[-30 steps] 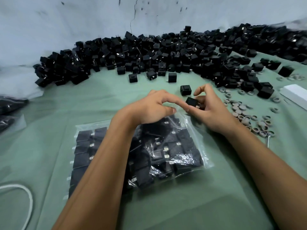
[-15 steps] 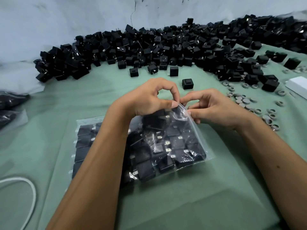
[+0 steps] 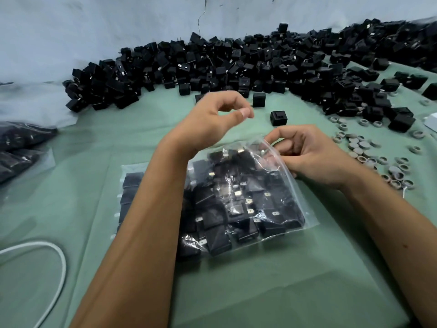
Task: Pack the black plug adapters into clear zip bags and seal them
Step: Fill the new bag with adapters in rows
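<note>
**Right hand pinches the bag's mouth**

On the green worktop [image 3: 272, 292] lies the bag [image 3: 238, 204], full of adapters. Right hand [image 3: 314, 157] pinches its top corner. Left hand [image 3: 212, 124] hovers above, fingers curled, holding nothing. Loose adapters [image 3: 212, 67] pile behind.

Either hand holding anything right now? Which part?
Right hand pinches the clear zip bag at its top right corner, by the opening. Left hand is lifted off the bag, fingers curled, holding nothing.
</note>
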Available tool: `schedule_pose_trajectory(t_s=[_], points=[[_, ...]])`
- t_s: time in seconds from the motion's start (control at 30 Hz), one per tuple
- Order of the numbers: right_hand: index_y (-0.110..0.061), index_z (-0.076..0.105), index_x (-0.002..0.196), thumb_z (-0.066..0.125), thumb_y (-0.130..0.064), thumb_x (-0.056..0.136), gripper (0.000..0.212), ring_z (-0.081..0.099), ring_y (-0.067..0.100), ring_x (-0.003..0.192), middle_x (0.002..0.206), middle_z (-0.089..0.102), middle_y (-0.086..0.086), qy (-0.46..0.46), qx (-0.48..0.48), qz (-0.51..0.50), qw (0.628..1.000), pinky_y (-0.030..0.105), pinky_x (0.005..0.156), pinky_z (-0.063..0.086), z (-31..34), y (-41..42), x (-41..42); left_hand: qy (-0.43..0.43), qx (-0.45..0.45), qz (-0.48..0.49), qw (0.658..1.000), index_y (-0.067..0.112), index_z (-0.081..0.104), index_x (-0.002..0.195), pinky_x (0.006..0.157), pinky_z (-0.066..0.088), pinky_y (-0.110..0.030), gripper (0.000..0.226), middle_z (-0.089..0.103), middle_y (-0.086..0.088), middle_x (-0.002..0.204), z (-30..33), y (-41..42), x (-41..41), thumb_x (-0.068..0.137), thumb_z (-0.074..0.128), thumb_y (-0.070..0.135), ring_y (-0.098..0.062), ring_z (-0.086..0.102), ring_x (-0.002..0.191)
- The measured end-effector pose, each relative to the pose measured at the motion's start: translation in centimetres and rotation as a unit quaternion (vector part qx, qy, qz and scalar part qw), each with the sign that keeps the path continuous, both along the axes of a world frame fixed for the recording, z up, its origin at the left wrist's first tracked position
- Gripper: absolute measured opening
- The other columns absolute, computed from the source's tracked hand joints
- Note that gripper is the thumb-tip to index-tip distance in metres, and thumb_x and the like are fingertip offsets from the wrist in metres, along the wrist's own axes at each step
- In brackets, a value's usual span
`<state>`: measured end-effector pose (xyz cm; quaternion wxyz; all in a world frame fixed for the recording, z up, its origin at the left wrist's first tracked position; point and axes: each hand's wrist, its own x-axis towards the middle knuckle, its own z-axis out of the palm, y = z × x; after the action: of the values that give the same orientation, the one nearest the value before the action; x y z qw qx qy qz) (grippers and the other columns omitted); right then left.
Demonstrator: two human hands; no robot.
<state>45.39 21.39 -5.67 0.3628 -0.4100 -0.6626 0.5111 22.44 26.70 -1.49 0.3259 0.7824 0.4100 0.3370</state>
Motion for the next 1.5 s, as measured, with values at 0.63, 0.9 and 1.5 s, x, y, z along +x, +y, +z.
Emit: schedule_pose_trajectory(t_s=[0.63, 0.9, 1.5], points=[[-0.02, 0.066, 0.117, 0.068, -0.032, 0.097, 0.024, 0.059, 0.016, 0.104, 0.116, 0.069, -0.004, -0.285, 0.212, -0.272, 0.894, 0.033, 0.091, 0.05, -2.6, 2.2, 0.6, -0.009, -0.031, 0.001, 0.999, 0.019, 0.075, 0.097, 0.082, 0.048, -0.025, 0.017, 0.067, 0.007, 0.089, 0.0, 0.0, 0.0, 0.101, 0.06, 0.011, -0.01, 0.058, 0.086], [-0.043, 0.012, 0.161, 0.037, -0.048, 0.106, 0.061, 0.006, 0.029, 0.155, 0.173, 0.003, -0.003, -0.524, 0.165, -0.19, 0.814, 0.059, 0.118, 0.019, -4.0, 4.9, 1.0, 0.114, -0.087, -0.1, 0.985, 0.026, 0.078, 0.109, 0.109, 0.037, -0.025, 0.039, 0.064, 0.012, 0.119, -0.5, -1.2, 2.5, 0.098, 0.054, -0.003, -0.006, 0.057, 0.119], [-0.024, 0.074, 0.12, 0.079, -0.013, 0.088, 0.034, 0.066, 0.013, 0.09, 0.103, 0.071, -0.005, -0.247, 0.232, -0.211, 0.917, 0.032, 0.087, 0.056, -2.3, 3.0, 1.8, 0.151, -0.084, -0.12, 0.978, 0.028, 0.078, 0.112, 0.111, 0.034, -0.026, 0.025, 0.058, 0.001, 0.13, -0.9, -0.6, 2.0, 0.1, 0.062, 0.013, -0.013, 0.051, 0.128]])
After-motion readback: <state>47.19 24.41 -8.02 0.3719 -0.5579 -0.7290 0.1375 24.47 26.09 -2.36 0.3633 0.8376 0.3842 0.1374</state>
